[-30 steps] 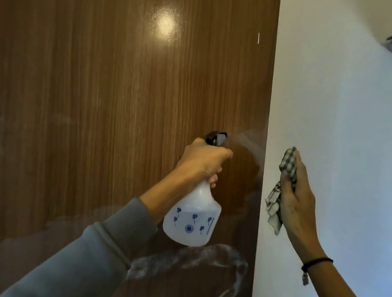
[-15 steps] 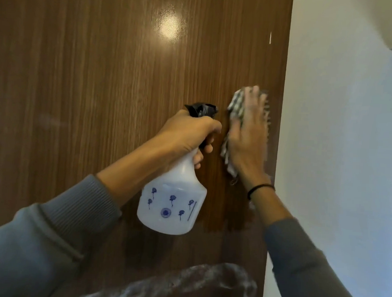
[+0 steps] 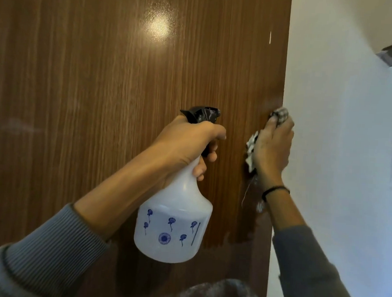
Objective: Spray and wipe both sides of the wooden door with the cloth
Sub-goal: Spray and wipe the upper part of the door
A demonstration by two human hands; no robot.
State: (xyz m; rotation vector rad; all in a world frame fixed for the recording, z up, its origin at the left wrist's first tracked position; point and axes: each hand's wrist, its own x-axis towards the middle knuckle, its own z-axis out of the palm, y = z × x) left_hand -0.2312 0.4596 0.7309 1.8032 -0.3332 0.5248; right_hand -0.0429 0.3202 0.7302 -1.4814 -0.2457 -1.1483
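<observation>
As the right hand point(image 3: 273, 148) slides out to the door's point(image 3: 91, 97) right-hand edge, the wiping is properly under way. A second ago that hand hung off the wood, in front of the white wall point(image 3: 342, 110), while the spray bottle point(image 3: 175, 226) fired. Half a second ago it lay flat on the panel a little higher and further in. Now it sits right at the edge, fingers curled round the checked cloth point(image 3: 251, 149), which bunches out above the fingertips and below the thumb side. The cloth is against the wood, at the border between door and wall.

Over on the other side, the left hand point(image 3: 186, 143) is wrapped tight round the bottle's neck just under the black nozzle, holding it upright and close to the door. Whether a finger is pulling the trigger I can't tell, and no mist shows.

Look at the wood, too. A darker, damp-looking patch point(image 3: 232, 220) runs down beside the bottle toward the lower right (that's the sprayed zone, by my reading). Its bottom border is ragged, which suggests strokes have passed through it.

So spraying has given way to wiping on this face. I'd judge the job early: only this right-hand strip looks treated, a broad stretch of panel to the left looks dry, and the other side is not yet touched as far as this view tells.
</observation>
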